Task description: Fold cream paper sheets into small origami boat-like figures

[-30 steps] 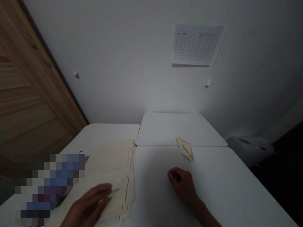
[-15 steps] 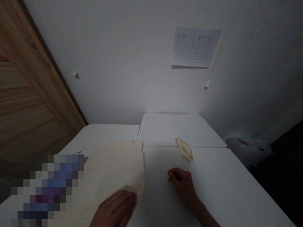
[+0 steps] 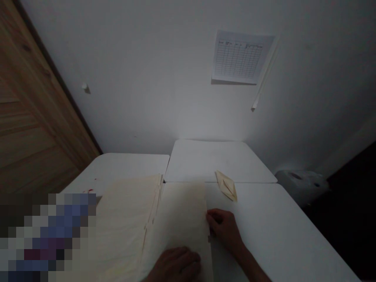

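Observation:
A stack of cream paper sheets lies on the left of the white table. One loose cream sheet lies to the right of the stack. My left hand rests on the near end of that sheet, fingers curled on it. My right hand sits on the table at the sheet's right edge, fingers curled, touching the edge. A small folded cream paper piece lies just beyond my right hand.
A blurred patch covers something at the near left. Two more white tables stand behind, against the wall. A printed table sheet hangs on the wall. A wooden door is at left, a pale object at right.
My left hand has drawn one sheet off the stack and slid it rightwards, up against my right hand. My right hand has stayed almost still.

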`<state>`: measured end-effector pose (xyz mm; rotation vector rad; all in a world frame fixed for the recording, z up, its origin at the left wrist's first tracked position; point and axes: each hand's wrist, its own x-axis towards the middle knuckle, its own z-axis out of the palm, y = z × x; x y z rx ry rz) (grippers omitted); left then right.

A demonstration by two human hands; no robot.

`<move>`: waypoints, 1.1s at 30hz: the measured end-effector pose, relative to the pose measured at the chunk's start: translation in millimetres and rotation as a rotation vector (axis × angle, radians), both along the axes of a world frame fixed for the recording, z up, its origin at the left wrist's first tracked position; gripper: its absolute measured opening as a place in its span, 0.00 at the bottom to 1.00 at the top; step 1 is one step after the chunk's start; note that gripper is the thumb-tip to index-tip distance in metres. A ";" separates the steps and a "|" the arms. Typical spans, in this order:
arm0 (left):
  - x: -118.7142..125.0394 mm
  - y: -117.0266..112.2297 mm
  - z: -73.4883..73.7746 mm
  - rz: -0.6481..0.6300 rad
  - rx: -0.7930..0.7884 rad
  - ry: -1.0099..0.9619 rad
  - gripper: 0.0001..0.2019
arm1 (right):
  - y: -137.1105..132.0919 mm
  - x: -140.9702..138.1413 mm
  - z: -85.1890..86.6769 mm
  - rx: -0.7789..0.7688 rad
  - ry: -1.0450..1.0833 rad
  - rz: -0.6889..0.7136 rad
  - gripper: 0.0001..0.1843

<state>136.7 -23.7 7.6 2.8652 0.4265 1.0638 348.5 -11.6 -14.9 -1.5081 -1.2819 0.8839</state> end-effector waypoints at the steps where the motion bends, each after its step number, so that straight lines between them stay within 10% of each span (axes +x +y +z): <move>1: -1.1 3.5 -1.9 0.009 0.008 -0.046 0.09 | 0.0 1.1 0.1 0.010 -0.009 -0.009 0.16; 13: -38.0 57.0 4.5 0.697 -0.502 -0.234 0.14 | 3.2 34.7 -11.6 -0.052 0.161 -0.121 0.22; 21: -40.6 61.8 0.4 0.701 -0.948 -0.363 0.15 | 2.4 37.4 -12.8 -0.079 0.204 -0.119 0.22; 33: -27.0 57.0 1.4 0.630 -1.030 -0.351 0.15 | 0.8 32.3 0.1 0.007 0.045 -0.089 0.18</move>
